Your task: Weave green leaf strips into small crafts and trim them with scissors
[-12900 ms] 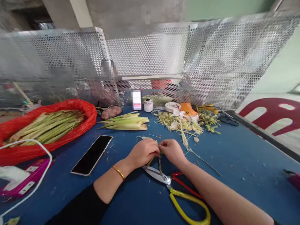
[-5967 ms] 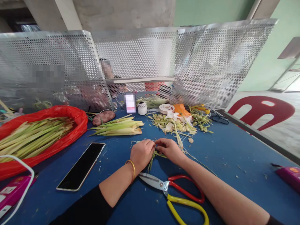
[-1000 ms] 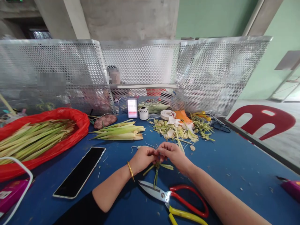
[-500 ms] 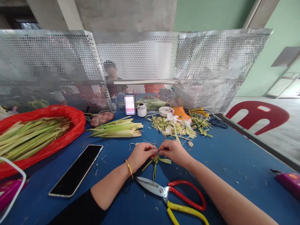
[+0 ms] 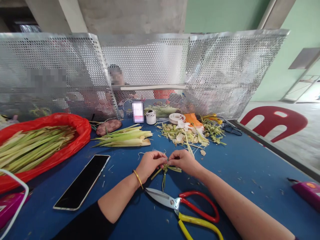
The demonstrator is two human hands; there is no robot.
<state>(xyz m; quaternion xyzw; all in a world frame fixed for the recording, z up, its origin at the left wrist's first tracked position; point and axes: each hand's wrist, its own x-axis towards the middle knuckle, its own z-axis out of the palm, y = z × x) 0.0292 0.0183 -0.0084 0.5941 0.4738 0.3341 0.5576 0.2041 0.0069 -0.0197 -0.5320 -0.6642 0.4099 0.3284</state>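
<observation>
My left hand (image 5: 149,164) and my right hand (image 5: 182,161) meet over the blue table (image 5: 240,166), both pinched on a small folded piece of green leaf strips (image 5: 166,169). Loose strip ends hang from it toward me. Scissors (image 5: 185,208) with one red and one yellow handle lie just in front of my wrists, blades pointing left. A gold bangle sits on my left wrist.
A red bag of long green leaves (image 5: 37,143) lies at the left, a trimmed leaf bundle (image 5: 125,138) behind my hands, a heap of leaf scraps (image 5: 190,133) at back right. A phone (image 5: 82,181) lies left. Perforated metal screens (image 5: 155,66) stand behind, a person beyond them.
My hands stayed together on the leaf piece, working it with small finger moves; the hanging strips shifted slightly. The view drifted a little.
</observation>
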